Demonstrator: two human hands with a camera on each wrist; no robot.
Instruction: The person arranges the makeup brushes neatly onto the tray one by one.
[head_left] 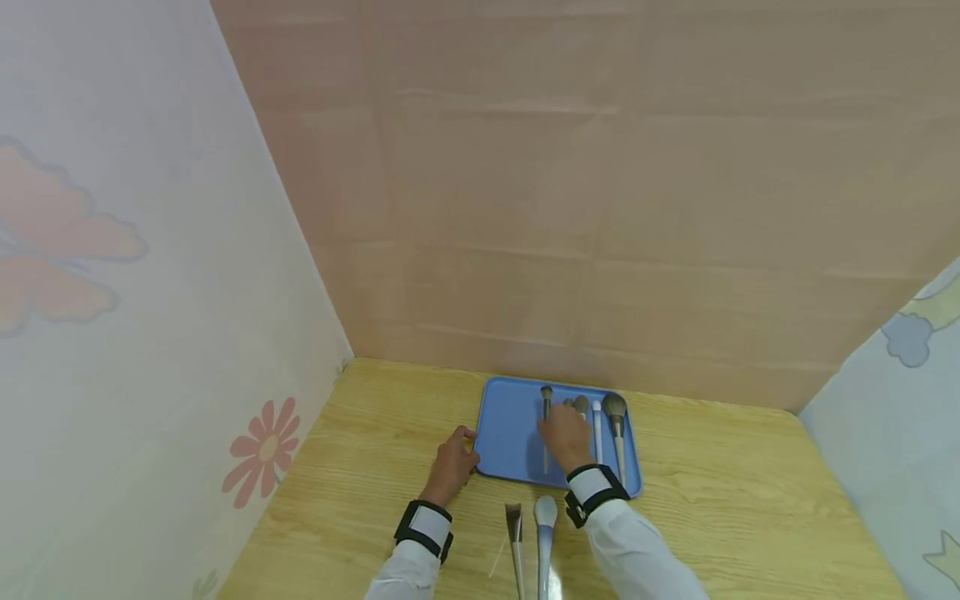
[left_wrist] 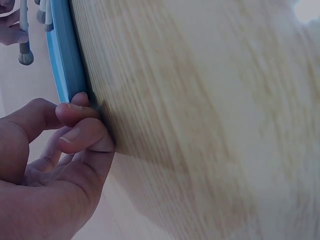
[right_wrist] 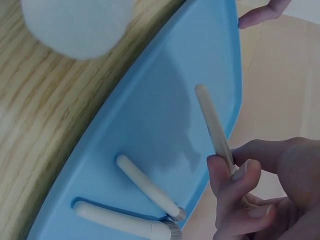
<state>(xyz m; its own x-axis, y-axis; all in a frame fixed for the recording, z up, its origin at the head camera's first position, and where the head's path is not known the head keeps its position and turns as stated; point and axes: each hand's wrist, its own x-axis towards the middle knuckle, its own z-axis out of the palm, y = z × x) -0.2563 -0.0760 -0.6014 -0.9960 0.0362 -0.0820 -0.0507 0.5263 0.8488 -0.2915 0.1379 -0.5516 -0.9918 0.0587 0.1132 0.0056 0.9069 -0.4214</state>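
A blue tray [head_left: 510, 425] lies on the wooden table near its back edge. My left hand [head_left: 452, 462] holds the tray's left rim, its fingers bent at the corner in the left wrist view. Over the tray, my right hand [head_left: 567, 435] pinches a makeup brush [right_wrist: 214, 125] by its pale handle; in the head view its dark bristles point toward the back wall. To the right in the tray lie several more brushes, among them a large dark-bristled brush [head_left: 615, 408] and a slim white-handled brush [head_left: 597, 429]. The right hand partly covers others.
In front of the tray, a flat dark-bristled brush [head_left: 513, 525] and a white-bristled brush [head_left: 545, 517] lie on the table [head_left: 735, 500]. A thin pale stick [head_left: 497, 557] is beside them. A brown-covered wall [head_left: 525, 208] rises behind, with patterned panels at both sides.
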